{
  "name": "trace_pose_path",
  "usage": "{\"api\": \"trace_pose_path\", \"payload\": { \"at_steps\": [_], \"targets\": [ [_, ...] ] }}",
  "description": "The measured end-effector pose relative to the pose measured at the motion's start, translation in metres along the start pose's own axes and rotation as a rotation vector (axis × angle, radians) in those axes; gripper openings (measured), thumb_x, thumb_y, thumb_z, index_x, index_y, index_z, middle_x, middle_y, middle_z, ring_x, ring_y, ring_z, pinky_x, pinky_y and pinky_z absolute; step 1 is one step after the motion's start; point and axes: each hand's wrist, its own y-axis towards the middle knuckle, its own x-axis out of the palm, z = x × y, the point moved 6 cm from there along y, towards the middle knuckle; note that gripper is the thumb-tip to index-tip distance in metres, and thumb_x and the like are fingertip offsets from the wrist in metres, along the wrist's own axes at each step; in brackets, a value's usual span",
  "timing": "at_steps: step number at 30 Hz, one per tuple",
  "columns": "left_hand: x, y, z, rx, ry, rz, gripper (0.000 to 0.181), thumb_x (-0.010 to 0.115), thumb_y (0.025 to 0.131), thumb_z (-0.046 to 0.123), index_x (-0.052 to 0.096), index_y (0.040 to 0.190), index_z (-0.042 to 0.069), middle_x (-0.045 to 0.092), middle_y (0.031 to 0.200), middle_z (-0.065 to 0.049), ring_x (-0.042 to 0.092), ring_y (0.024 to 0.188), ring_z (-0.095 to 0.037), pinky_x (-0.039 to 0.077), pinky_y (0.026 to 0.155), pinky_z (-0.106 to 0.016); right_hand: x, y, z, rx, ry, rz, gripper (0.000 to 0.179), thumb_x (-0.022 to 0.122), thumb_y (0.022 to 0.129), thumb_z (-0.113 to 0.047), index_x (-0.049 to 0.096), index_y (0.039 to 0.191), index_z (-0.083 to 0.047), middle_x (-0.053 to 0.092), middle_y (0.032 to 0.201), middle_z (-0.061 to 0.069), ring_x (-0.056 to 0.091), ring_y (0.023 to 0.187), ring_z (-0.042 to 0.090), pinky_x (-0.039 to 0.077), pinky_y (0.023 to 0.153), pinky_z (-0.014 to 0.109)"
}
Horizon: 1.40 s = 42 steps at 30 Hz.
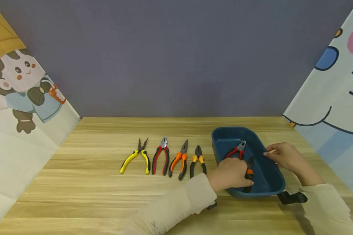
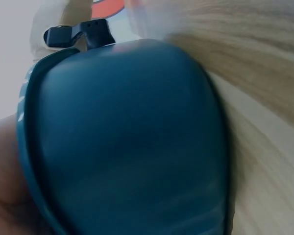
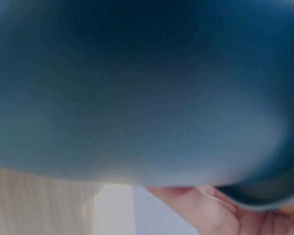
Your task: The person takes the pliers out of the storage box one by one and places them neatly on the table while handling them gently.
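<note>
1. The left hand (image 1: pixel 230 173) is inside the blue tub (image 1: pixel 263 178), pinching the orange and black pliers (image 1: pixel 249 173) between thumb and fingers; some fingertips are hidden.
2. These pliers are in the tub. They make a long line from near to far. The nose points at the back wall (image 1: pixel 176 58), the handles toward the person.
3. The right hand (image 1: pixel 286 159) pinches the tub's right rim.
4. Just beyond the left hand, the red and black pliers (image 1: pixel 242 145) lie slanted in the tub, nose far and right.
5. Left of the tub, four more pliers stand in a row on the table (image 1: pixel 85 195), noses away.
</note>
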Motion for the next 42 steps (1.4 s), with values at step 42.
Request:
{"api": "trace_pose_path", "payload": {
  "at_steps": [42],
  "targets": [
    [0.022, 0.021, 0.022, -0.16, 0.153, -0.096, 0.05, 0.076, 0.07, 0.055, 0.068, 0.112, 0.03, 0.053, 0.127, 0.002, 0.05, 0.117, -0.014, 0.052, 0.073, -0.026, 0.001, 0.001, 0.0, 0.002, 0.013, -0.009, 0.04, 0.056, 0.094, -0.016, 0.053, 0.114, 0.018, 0.065, 0.094, 0.031, 0.057, 0.058, 0.016, 0.049, 0.051, 0.033]
  ]
}}
